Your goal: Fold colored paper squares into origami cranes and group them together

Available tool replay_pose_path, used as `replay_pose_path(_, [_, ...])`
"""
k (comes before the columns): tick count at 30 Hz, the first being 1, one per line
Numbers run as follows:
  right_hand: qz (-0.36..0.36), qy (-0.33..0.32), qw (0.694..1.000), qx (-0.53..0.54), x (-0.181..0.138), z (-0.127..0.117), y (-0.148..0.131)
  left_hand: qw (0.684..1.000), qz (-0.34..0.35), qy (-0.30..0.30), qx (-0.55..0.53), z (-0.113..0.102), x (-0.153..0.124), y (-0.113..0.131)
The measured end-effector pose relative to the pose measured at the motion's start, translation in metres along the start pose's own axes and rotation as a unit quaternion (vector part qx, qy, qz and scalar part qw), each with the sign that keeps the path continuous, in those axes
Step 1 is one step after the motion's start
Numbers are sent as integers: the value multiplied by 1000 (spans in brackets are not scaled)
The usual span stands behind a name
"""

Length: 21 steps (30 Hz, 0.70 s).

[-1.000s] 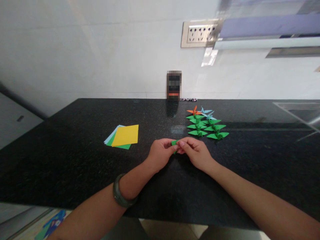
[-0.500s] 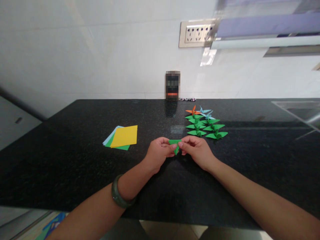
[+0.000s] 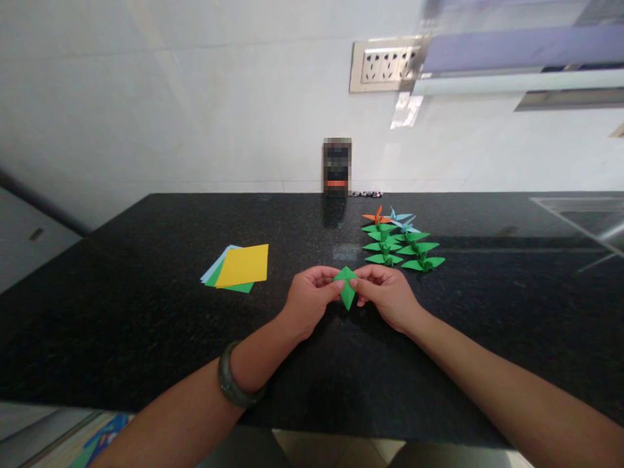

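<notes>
A small green folded origami paper (image 3: 347, 290), kite-shaped with its long point toward me, is held between both hands just above the black counter. My left hand (image 3: 312, 296) pinches its left side, thumb on top. On the other side, my right hand (image 3: 387, 294) grips the right edge between thumb and fingers. The fingertips behind the paper are partly hidden. Folded paper cranes (image 3: 423, 262) stand in rows beyond my right hand: several green ones, an orange crane (image 3: 377, 216) and light blue cranes (image 3: 405, 225).
Left of my hands, yellow, green and light blue paper sheets (image 3: 244, 265) lie in a loose stack on the black counter (image 3: 146, 312). A phone-like device (image 3: 337, 167) with a blurred screen leans against the wall, a beaded strap (image 3: 368, 194) beside it. Wall sockets (image 3: 385, 66) sit above.
The green paper has gone from a downward triangle with a flat top edge to a kite shape with a raised top point. Both hands have barely shifted, still pinching it.
</notes>
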State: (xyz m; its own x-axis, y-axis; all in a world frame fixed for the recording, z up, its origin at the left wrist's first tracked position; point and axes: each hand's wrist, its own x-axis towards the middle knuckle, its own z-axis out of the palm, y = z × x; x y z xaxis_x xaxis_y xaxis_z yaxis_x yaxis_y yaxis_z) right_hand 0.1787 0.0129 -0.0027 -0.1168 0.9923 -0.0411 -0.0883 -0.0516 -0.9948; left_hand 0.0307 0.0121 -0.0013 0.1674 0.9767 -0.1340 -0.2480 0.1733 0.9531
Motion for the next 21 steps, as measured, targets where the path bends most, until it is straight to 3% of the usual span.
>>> replay_pose_path(12, [-53, -16, 998, -21, -2, -1, -1, 1000, -5, 2, -20, 4, -4, 4])
replay_pose_path(17, [-169, -23, 980, -99, -1, -7, -1, 995, -89, -25, -32, 2, -2, 7])
replay_pose_path(21, [-251, -31, 952, -171, -1, -8, -2, 996, -77, -7, 38, 2, -3, 7])
